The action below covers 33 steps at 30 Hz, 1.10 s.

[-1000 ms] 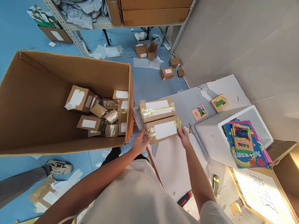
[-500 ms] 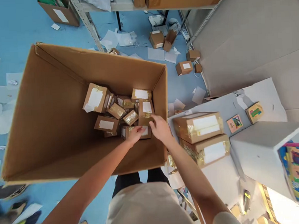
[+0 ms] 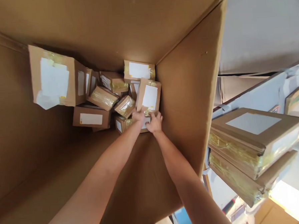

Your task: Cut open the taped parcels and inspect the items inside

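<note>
Deep inside a large cardboard carton (image 3: 187, 73), both of my hands are at a small taped cardboard box (image 3: 150, 96) with a white label. My left hand (image 3: 139, 116) grips its near left corner, fingers partly hidden. My right hand (image 3: 155, 122) holds its near edge, thumb and fingers bent. Under my hands lies another labelled box (image 3: 126, 124), partly covered. Just beyond the held box is a flat labelled box (image 3: 139, 71). Several smaller taped boxes, among them a shiny taped one (image 3: 125, 106), lie jumbled to the left.
A bigger labelled box (image 3: 54, 78) sits on the left of the pile, above a brown box (image 3: 91, 117). The carton's tall right wall rises close beside my right arm. Outside it, two large taped boxes (image 3: 255, 123) are stacked on the right.
My view has dropped forward into the carton, so the pile looks closer. Both hands have reached deeper and stay at the same small box, my left hand now at its corner.
</note>
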Available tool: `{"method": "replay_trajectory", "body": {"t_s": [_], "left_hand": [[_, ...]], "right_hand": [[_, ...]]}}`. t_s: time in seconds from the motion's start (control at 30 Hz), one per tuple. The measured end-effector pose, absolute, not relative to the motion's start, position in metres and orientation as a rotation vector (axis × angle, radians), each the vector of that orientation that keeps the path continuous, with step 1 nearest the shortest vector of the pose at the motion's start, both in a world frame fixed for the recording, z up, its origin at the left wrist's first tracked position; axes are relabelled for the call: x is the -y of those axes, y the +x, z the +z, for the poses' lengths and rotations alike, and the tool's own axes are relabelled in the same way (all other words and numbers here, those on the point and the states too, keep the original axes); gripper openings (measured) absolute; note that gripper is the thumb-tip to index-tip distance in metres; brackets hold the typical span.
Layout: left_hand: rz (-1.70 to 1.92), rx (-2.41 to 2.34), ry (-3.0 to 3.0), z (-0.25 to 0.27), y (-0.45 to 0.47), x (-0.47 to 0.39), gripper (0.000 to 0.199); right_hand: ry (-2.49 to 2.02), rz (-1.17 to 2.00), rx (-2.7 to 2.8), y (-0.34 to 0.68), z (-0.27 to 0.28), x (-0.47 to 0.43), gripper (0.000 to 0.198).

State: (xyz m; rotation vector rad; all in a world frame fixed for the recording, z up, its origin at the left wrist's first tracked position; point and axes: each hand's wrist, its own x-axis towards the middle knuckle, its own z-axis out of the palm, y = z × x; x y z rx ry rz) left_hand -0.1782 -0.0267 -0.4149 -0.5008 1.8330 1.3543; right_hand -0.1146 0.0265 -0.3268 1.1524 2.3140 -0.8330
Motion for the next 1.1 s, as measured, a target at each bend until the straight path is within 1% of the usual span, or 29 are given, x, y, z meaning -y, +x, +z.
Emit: {"method": "replay_trajectory", "body": {"t_s": [0.07, 0.13, 0.2, 0.27, 0.3, 0.4, 0.5, 0.57, 0.63, 0.73, 0.83, 0.93, 1.03, 1.1], "left_hand": [[1.371, -1.897, -0.507, -0.418, -0.187, 0.047, 0.044], [1.395, -1.916, -0.461, -0.42, -0.2, 0.074, 0.041], [1.415, -1.896, -0.411, -0.423, -0.213, 0.105, 0.042], [1.453, -1.827, -0.325, -0.428, -0.219, 0.13, 0.047], [1.473, -1.804, -0.301, -0.43, -0.218, 0.139, 0.05], [1.501, -1.888, -0.508, -0.43, -0.206, 0.146, 0.054], [1.367, -1.87, -0.944, -0.414, -0.191, 0.135, 0.049], [1.314, -1.769, -1.019, -0.393, -0.19, 0.132, 0.049], [1.383, -1.756, -0.916, -0.363, -0.199, 0.141, 0.053], [1.52, -1.776, -0.596, -0.301, -0.224, 0.174, 0.064], [1.577, -1.757, -0.287, -0.222, -0.248, 0.215, 0.077], [1.61, -1.742, -0.102, -0.13, -0.256, 0.244, 0.085], [1.605, -1.788, 0.037, -0.041, -0.244, 0.249, 0.084], [1.57, -1.817, 0.186, 0.009, -0.228, 0.238, 0.078]], "right_hand": [[0.998, -0.892, -2.289, -0.111, -0.318, -0.008, 0.05], [0.958, -0.937, -2.323, -0.12, -0.31, -0.007, 0.045], [1.101, -0.893, -2.45, -0.141, -0.307, -0.027, 0.05], [1.25, -0.82, -2.586, -0.17, -0.312, -0.057, 0.065], [1.226, -0.854, -2.595, -0.183, -0.317, -0.071, 0.072], [1.117, -1.075, -2.318, -0.204, -0.332, -0.093, 0.073], [1.277, -1.132, -2.115, -0.186, -0.328, -0.082, 0.073], [1.404, -1.169, -2.047, -0.164, -0.308, -0.068, 0.071], [1.454, -1.241, -2.016, -0.143, -0.277, -0.055, 0.069], [1.411, -1.364, -2.104, -0.121, -0.212, -0.036, 0.07], [1.307, -1.576, -2.21, -0.1, -0.136, -0.017, 0.07], [1.172, -1.935, -2.207, -0.064, -0.062, -0.001, 0.072], [1.08, -2.223, -2.244, -0.01, 0.002, 0.009, 0.071], [1.097, -2.294, -2.336, 0.033, 0.038, 0.014, 0.068]]}}
